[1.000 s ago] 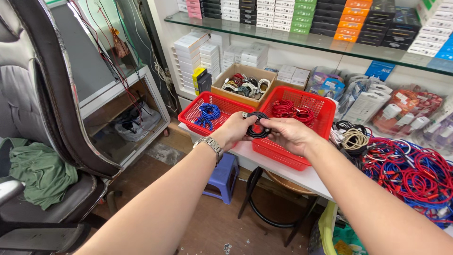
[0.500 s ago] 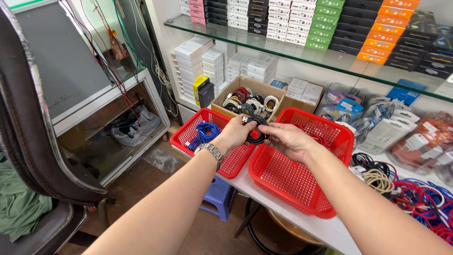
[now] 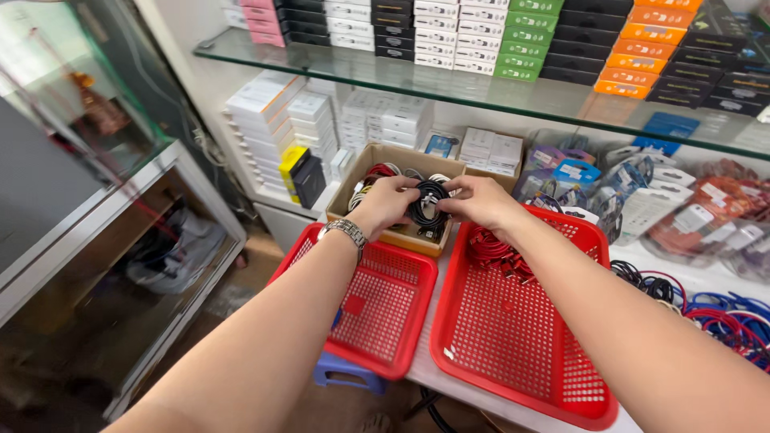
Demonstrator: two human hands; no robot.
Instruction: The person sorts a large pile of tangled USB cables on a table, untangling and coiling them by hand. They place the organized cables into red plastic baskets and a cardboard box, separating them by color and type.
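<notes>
Both hands, left hand (image 3: 387,204) and right hand (image 3: 480,200), are now gripping the coiled black cable (image 3: 427,204) over the cardboard box (image 3: 362,173) at the desk's back edge, having carried it there from above the red baskets (image 3: 513,337).

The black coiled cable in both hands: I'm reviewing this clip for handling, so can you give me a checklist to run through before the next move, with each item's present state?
1. Both hands on the black coiled cable: ok, left hand and right hand pinch its sides.
2. Coil kept neat: ok, loops stay bundled.
3. Cable over the cardboard box: ok.
4. Room in the box: cannot tell, other coils already lie inside.
5. Left red basket free: ok, mostly bare.
6. Right red basket: ok, only red cables at its far end.
</notes>
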